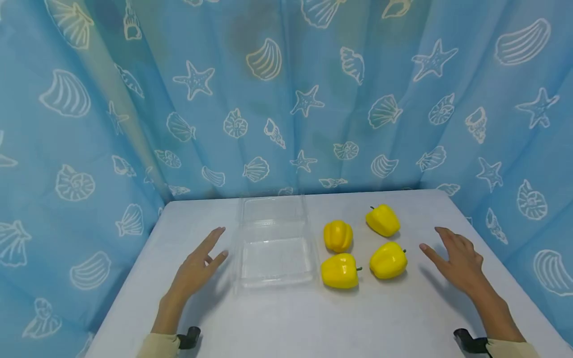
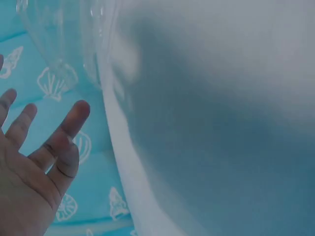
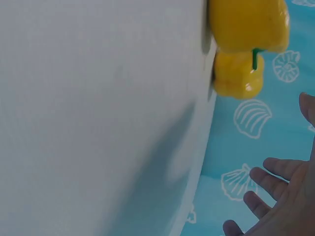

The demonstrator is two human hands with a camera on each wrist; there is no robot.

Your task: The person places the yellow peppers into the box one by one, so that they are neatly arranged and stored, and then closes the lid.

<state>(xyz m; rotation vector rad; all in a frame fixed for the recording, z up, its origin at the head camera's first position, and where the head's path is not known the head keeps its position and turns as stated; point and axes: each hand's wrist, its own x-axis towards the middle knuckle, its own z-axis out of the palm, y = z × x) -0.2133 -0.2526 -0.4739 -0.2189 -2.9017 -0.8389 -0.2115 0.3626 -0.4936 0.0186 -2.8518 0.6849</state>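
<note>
I'm seeing left hand (image 1: 193,272) and right hand (image 1: 461,263) hovering — spread, empty; seemingly pre-grasp. Gripping a yellow pepper (image 1: 388,260) is probably requiring inward reaching.

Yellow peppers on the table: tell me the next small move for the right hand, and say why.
I would probably ease the right hand left to the front-right yellow pepper: it is the pepper nearest that hand, which holds nothing, and the clear container on the peppers' other side has no pepper in it.
</note>
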